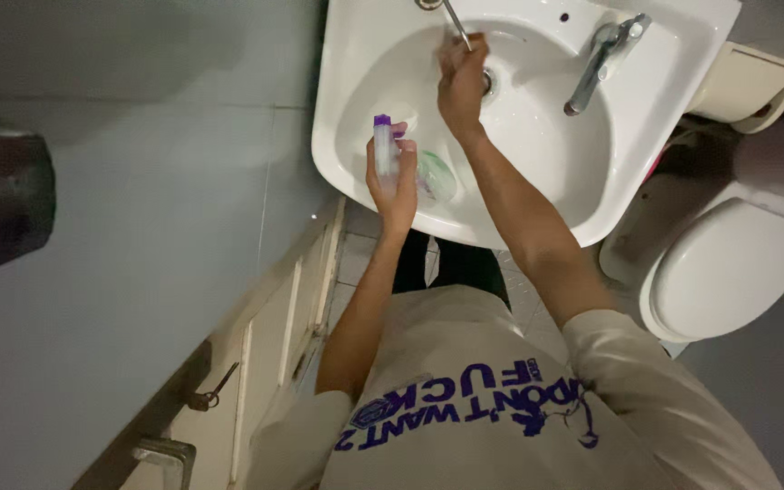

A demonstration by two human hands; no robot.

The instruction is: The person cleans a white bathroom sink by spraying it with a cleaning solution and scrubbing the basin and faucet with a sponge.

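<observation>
My left hand is shut on a small white tube with a purple cap, held upright over the near left rim of a white washbasin. My right hand reaches into the bowl beside the drain and grips a thin silvery stick that points away from me. A round pale green thing lies in the basin just right of my left hand; what it is I cannot make out.
A chrome tap stands at the basin's right side. A white toilet with its lid down is to the right, with a beige box above it. A cream door with a metal handle is at lower left.
</observation>
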